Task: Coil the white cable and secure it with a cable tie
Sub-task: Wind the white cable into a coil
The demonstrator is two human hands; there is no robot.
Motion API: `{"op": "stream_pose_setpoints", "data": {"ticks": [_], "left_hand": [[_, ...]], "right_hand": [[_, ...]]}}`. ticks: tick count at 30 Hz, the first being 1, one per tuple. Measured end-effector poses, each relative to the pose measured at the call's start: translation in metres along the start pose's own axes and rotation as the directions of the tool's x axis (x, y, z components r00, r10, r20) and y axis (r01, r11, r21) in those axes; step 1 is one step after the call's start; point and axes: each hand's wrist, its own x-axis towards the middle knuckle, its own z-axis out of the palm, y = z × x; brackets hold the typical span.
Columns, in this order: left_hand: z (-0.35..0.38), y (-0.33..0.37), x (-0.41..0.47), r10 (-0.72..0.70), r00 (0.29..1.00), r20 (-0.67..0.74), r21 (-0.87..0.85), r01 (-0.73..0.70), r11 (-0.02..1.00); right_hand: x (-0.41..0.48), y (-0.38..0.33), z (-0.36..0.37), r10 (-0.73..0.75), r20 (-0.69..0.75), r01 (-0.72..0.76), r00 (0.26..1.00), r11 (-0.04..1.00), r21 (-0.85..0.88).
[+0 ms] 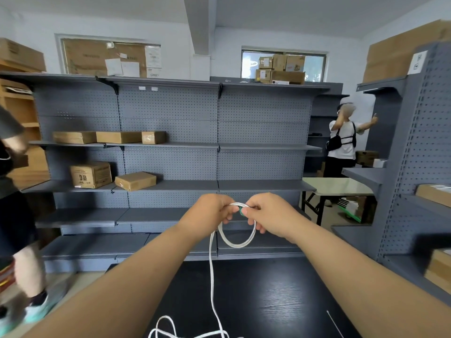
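- White cable (238,242): one small loop formed, pinched at top by left hand (210,211) and right hand (271,214).
- Remaining length trails down onto near black table (280,293).
- Cable tie (334,323) lies loose, near right.

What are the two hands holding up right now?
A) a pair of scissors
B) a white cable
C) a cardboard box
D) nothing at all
B: the left hand and the right hand both pinch the white cable at the top of a small loop, and the rest of it hangs down to the black table.
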Motion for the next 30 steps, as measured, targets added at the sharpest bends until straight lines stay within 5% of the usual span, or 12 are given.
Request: {"op": "stream_pose_setpoints", "data": {"ticks": [4,7,13,17,19,24,30], "left_hand": [[0.001,0.000,-0.002,0.032,0.999,-0.012,-0.042,-0.033,0.999],[0.007,-0.003,-0.005,-0.019,0.997,-0.080,-0.236,0.000,0.972],[0.025,-0.004,-0.005,-0.248,0.956,-0.159,-0.649,0.088,0.755],[0.020,0.002,-0.003,-0.192,0.939,-0.287,-0.428,0.054,0.902],[0.014,0.002,-0.003,-0.129,0.944,-0.304,-0.286,0.039,0.957],[0.003,0.004,0.000,0.005,0.981,-0.195,-0.037,-0.012,0.999],[-0.005,0.009,-0.001,0.025,0.992,-0.124,0.014,-0.023,1.000]], "right_hand": [[0.002,0.003,0.004,-0.016,-0.071,0.016,0.997,1.000,0.010],[0.004,0.004,0.007,-0.002,-0.188,0.018,0.982,0.996,0.082],[0.005,0.007,0.019,0.147,-0.446,0.044,0.883,0.920,0.390],[0.005,0.009,0.023,0.160,-0.401,0.012,0.902,0.919,0.394],[0.006,0.011,0.015,0.095,-0.338,-0.016,0.936,0.973,0.230],[0.007,0.010,0.001,-0.034,-0.235,0.001,0.971,0.990,-0.141],[0.004,0.008,-0.002,-0.121,-0.200,0.076,0.972,0.972,-0.222]]}}
